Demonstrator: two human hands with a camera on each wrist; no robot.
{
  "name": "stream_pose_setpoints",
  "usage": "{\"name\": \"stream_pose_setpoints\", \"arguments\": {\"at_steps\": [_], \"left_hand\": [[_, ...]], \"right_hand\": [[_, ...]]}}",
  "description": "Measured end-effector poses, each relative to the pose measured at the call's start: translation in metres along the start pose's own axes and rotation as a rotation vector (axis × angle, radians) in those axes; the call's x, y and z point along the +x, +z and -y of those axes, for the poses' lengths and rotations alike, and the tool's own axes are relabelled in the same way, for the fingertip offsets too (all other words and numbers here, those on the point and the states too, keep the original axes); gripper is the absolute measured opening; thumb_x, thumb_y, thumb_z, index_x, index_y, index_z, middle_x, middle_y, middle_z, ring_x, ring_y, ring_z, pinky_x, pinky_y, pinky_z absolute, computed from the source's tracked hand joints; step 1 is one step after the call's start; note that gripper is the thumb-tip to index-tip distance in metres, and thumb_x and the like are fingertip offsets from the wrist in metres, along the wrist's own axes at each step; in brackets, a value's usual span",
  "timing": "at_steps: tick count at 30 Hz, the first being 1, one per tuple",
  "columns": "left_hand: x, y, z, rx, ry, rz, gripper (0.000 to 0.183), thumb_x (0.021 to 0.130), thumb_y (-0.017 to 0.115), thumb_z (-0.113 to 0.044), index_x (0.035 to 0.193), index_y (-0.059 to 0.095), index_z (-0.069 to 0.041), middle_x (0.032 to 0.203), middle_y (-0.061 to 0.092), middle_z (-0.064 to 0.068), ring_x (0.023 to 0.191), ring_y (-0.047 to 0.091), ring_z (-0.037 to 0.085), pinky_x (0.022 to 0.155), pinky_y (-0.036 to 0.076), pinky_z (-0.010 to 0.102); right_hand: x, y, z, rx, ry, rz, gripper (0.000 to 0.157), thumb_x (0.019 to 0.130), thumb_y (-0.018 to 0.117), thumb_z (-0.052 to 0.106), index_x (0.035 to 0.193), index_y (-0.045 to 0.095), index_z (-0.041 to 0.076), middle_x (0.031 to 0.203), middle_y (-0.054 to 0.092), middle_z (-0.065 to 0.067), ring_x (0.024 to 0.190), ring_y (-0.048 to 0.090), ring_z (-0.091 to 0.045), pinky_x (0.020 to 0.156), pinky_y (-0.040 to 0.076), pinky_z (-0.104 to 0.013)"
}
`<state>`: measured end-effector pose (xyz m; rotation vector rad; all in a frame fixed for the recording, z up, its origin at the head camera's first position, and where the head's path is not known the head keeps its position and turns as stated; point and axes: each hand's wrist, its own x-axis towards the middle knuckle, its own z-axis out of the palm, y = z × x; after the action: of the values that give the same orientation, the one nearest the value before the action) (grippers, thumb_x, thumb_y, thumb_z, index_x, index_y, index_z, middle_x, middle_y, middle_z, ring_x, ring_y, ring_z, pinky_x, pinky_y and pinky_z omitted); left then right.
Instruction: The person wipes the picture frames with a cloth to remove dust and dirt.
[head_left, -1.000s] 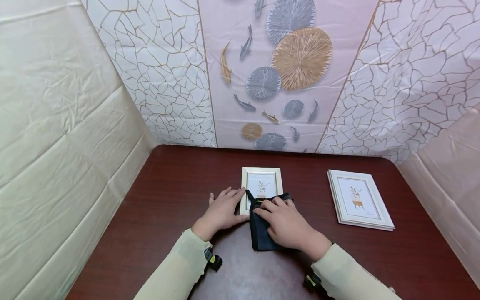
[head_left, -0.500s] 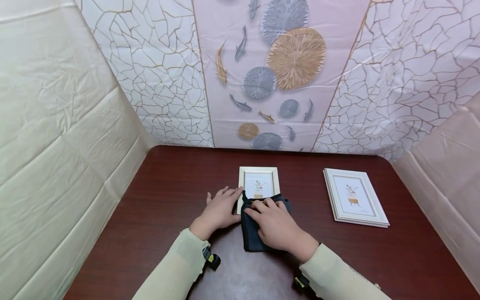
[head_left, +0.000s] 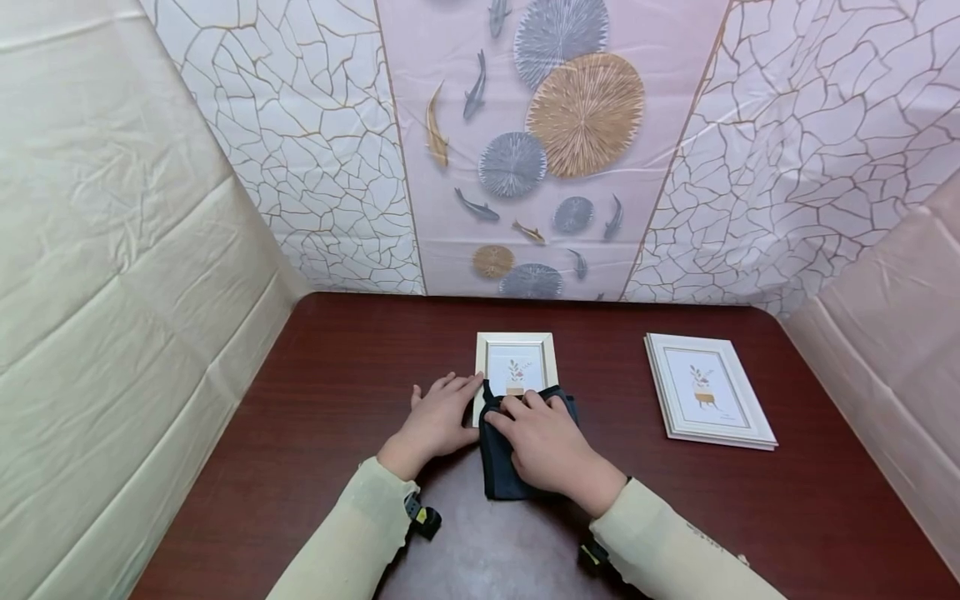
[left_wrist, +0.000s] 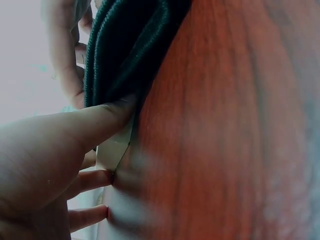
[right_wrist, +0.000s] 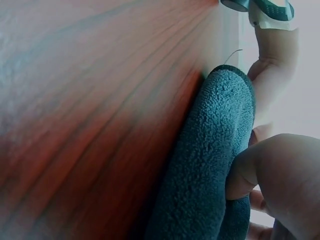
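Note:
A light-coloured picture frame (head_left: 553, 357) with a plant print lies face up on the table. At its left side my left hand (head_left: 437, 417) rests with fingers spread, fingertips along the edge and thumb at the near left corner. My right hand (head_left: 546, 446) holds a folded dark cloth (head_left: 497, 468) over the frame's near part, hiding that part. In the right wrist view, the fuzzy cloth (right_wrist: 207, 145) bulges between thumb and fingers. The left wrist view shows the left thumb (left_wrist: 107, 120) beside the cloth (left_wrist: 131, 45), at the frame's corner (left_wrist: 112, 152).
To the right lies a small stack of white picture frames (head_left: 705, 392), the top one with a similar print. The dark red wooden table (head_left: 360, 358) ends at a patterned cloth backdrop (head_left: 345, 167). Pale fabric walls (head_left: 127, 333) stand on both sides.
My right hand has slid the cloth a little to the left across the frame. The left hand keeps its place at the frame's edge. The head view has shifted slightly.

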<state>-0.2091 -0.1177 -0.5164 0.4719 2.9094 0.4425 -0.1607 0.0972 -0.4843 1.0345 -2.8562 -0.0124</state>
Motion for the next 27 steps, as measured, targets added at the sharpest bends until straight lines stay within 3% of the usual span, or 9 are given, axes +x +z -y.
{"name": "stream_pose_setpoints", "arguments": {"at_steps": [20,27], "left_hand": [[0.000,0.001,0.001,0.008,0.005,-0.008,0.097,0.095,0.082,-0.061,0.174,0.036,-0.030,0.172,0.045,-0.001,0.164,0.030,0.032,0.119,0.022,0.082],[-0.001,0.001,-0.001,0.005,0.004,-0.005,0.099,0.094,0.080,-0.067,0.174,0.035,-0.031,0.173,0.043,0.001,0.164,0.029,0.032,0.121,0.020,0.082]], "right_hand": [[-0.012,0.005,-0.014,0.034,0.028,-0.005,0.056,0.098,0.069,0.014,0.152,0.068,0.026,0.147,0.063,-0.004,0.117,0.058,-0.032,0.088,0.051,-0.055],[-0.021,0.004,-0.021,0.023,0.029,-0.024,0.056,0.094,0.071,0.015,0.149,0.070,0.025,0.138,0.065,-0.004,0.113,0.059,-0.031,0.081,0.050,-0.052]]}}
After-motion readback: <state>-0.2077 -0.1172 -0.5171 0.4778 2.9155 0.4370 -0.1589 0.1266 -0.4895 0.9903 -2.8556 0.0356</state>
